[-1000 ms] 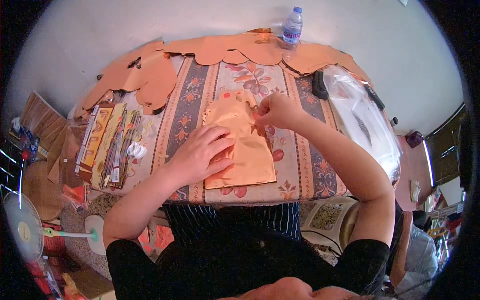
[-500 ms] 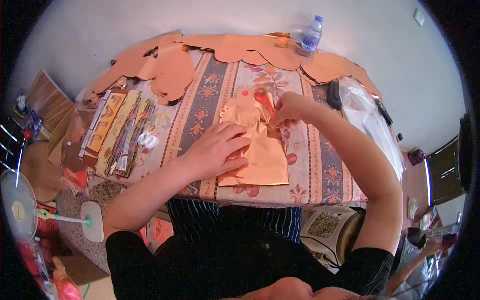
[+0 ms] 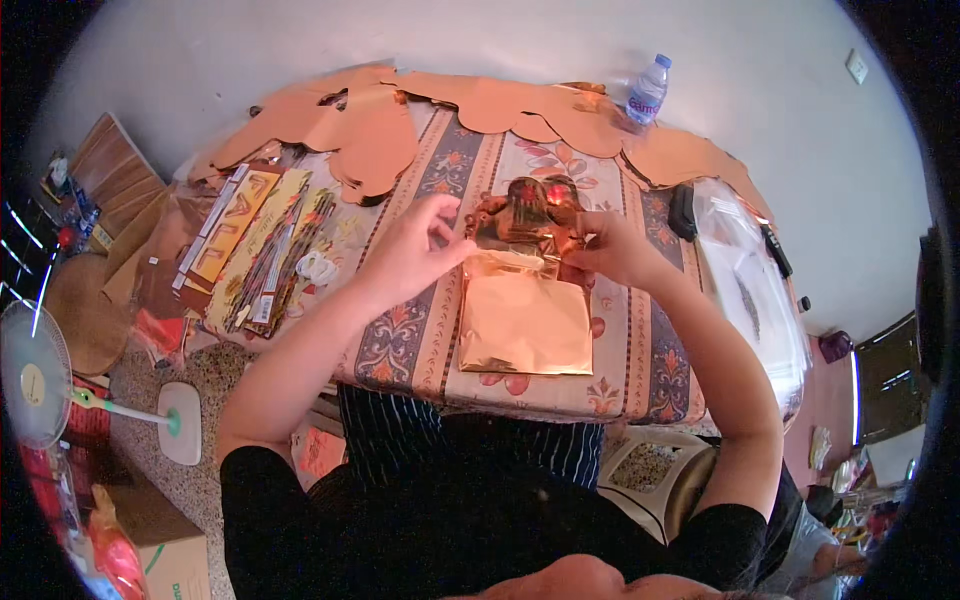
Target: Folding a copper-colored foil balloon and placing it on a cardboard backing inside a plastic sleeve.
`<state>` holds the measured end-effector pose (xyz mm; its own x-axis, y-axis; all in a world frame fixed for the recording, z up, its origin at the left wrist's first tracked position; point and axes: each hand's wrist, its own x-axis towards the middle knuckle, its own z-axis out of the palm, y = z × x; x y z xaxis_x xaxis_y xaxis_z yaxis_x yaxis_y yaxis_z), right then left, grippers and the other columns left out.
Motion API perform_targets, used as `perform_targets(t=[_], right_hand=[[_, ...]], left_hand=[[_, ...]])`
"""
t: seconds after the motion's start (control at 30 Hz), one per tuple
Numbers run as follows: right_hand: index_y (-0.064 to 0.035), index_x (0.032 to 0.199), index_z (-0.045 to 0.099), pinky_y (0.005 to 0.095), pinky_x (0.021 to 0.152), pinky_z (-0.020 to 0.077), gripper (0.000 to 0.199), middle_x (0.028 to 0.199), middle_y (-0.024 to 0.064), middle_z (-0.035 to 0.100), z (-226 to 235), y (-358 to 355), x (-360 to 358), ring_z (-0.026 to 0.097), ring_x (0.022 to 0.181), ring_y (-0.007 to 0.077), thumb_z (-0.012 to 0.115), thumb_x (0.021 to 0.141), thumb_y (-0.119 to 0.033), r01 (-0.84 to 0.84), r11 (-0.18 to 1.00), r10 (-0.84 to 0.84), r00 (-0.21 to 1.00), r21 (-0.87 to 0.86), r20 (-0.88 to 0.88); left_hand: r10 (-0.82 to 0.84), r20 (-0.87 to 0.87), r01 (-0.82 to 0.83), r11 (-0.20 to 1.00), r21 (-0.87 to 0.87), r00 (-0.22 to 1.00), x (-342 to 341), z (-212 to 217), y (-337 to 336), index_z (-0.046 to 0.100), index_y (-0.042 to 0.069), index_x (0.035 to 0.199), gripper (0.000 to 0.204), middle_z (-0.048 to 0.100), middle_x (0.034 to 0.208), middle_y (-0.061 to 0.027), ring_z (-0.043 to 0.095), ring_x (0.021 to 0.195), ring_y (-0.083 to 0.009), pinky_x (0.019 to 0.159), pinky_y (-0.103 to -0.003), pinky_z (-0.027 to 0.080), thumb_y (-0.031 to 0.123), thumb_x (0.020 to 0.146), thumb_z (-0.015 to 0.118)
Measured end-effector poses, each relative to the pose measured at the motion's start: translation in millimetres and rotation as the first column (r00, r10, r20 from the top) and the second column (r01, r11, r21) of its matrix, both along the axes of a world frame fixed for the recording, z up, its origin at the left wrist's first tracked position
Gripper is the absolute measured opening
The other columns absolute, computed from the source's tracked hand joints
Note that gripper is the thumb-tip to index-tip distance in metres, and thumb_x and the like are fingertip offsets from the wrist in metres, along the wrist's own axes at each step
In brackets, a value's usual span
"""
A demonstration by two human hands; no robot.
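Note:
A shiny copper-coloured foil sheet lies in front of me on the patterned tablecloth. Its far part is lifted and curled, and dark reflections with a red spot show on it. My right hand pinches the raised foil at its right edge with thumb and fingers. On the other side is my left hand, thumb and index finger apart and the other fingers loosely bent. Its thumb tip is close to the foil's left edge; whether it touches I cannot tell.
Flat orange-copper scalloped pieces line the back edge. A water bottle stands at back right, beyond a stack of clear plastic bags and a black object. At left lie printed card strips and a white coil.
The foil's far part has been lifted and curled toward me. My left hand has come off the foil, moving left and away from me. My right hand has moved slightly right, still pinching foil.

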<state>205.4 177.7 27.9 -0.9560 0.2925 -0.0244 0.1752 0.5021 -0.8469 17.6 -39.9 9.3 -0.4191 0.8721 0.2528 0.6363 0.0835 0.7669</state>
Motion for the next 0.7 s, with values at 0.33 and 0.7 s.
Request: perform_targets(t=[0.33,0.7], right_hand=[[0.0005,0.093,0.064,0.0234,0.056,0.0462,0.006,0.069,-0.0002,0.061,-20,1,14,0.056,0.064,0.0057,0.063,0.087,0.0,0.047,0.996,-0.04,0.994,0.07,-0.103],[-0.0014,0.106,0.064,0.02,0.059,0.0478,0.022,0.084,0.0,0.066,0,-2,10,0.059,0.07,0.0049,0.064,0.085,-0.001,0.025,0.967,-0.021,1.0,-0.254,0.017]], left_hand=[[-0.132,0.413,0.203,0.97,-0.132,0.901,-10,0,23,0.058,-0.002,0.104,0.025,0.066,0.088,-0.0065,0.062,0.075,-0.0104,0.066,-0.025,0.049,0.008,0.083,0.068],[-0.05,0.194,0.103,0.956,-0.275,0.98,-7,-3,20,0.06,-0.001,0.086,0.013,0.066,0.075,-0.0046,0.06,0.064,-0.0083,0.051,-0.024,0.046,0.01,0.084,0.067]])
